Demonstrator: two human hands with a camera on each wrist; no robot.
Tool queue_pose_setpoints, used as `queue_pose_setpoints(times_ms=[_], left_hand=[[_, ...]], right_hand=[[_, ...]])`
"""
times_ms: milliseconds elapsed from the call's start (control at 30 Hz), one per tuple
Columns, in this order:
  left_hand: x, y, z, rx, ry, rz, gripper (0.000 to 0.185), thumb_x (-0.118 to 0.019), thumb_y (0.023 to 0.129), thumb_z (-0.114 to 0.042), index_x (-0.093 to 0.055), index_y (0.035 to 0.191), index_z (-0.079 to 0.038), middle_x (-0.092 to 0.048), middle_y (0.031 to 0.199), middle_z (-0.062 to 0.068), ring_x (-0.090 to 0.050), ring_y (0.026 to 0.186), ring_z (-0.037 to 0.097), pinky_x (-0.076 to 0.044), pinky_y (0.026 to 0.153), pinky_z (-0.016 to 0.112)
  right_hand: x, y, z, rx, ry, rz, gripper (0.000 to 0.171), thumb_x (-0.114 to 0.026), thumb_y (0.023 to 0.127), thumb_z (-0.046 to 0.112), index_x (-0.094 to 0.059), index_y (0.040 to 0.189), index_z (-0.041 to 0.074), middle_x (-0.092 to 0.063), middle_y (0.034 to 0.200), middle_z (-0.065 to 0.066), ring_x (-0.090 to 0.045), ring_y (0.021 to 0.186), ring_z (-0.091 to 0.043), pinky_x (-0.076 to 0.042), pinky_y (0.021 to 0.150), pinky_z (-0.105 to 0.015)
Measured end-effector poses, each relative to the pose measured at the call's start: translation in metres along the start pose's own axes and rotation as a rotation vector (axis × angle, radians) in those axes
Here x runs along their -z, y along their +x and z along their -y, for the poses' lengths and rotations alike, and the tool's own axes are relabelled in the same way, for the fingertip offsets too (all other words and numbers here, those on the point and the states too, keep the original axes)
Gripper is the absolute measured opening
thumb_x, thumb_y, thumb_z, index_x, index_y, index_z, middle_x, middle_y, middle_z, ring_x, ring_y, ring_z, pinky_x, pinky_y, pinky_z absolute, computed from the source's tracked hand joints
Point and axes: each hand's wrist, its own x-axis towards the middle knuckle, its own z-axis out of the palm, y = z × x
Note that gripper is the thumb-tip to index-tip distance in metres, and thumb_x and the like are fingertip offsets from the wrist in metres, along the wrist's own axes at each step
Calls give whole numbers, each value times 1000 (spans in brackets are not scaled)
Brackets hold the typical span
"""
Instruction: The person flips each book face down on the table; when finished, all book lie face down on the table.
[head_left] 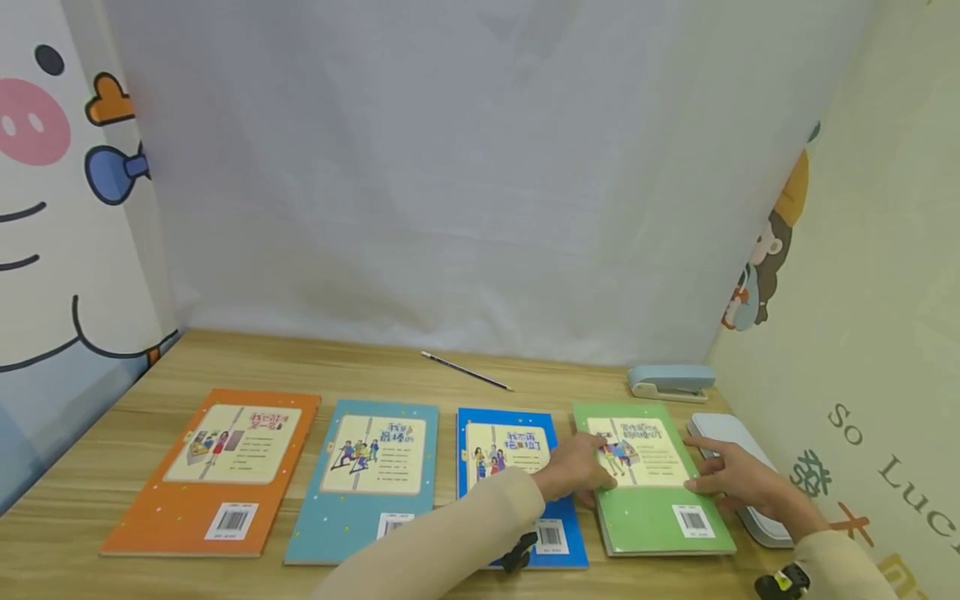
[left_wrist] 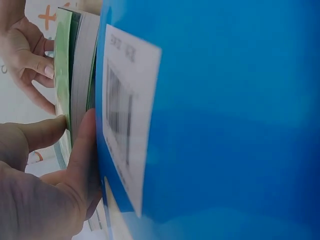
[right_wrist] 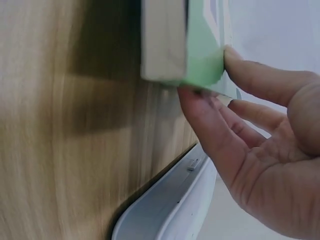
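Note:
A green book (head_left: pixel 652 521) lies between both hands at the right of the row, its barcode cover up. My left hand (head_left: pixel 573 467) grips its left edge, thumb on the cover and fingers at the underside in the left wrist view. On the opposite edge, my right hand (head_left: pixel 738 479) pinches the book, with the thumb (right_wrist: pixel 245 70) on top and the index finger at the lower edge. In the right wrist view the near corner stands slightly above the table. Just left lies a blue book (head_left: pixel 558 508), partly covered by my left forearm.
A teal book (head_left: pixel 360 517) and an orange book (head_left: pixel 180 517) continue the row leftward. Behind them lies a pencil (head_left: pixel 465 369). A blue stapler (head_left: pixel 671 379) stands at the back right, and a white flat case (head_left: pixel 723 427) sits beside the right wall.

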Motion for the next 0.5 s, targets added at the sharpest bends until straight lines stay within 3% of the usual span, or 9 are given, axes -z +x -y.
queue_pose_setpoints(times_ms=[333, 500], left_hand=[[-5, 4, -4, -10, 167, 14, 64, -84, 80, -14, -59, 139, -15, -65, 124, 21, -67, 49, 18, -52, 43, 23], [-5, 8, -3, -6, 171, 33, 65, -85, 80, -15, -59, 139, -14, -62, 128, 22, -67, 48, 18, -52, 43, 23]], right_hand=[[-8, 1, 2, -53, -107, -85, 88, -74, 91, 15, -17, 151, -15, -63, 107, -22, -69, 78, -21, -61, 62, -41], [-10, 2, 3, -71, -144, -107, 87, -74, 91, 16, -18, 151, -15, -64, 105, -21, -68, 77, -21, -60, 61, -41]])
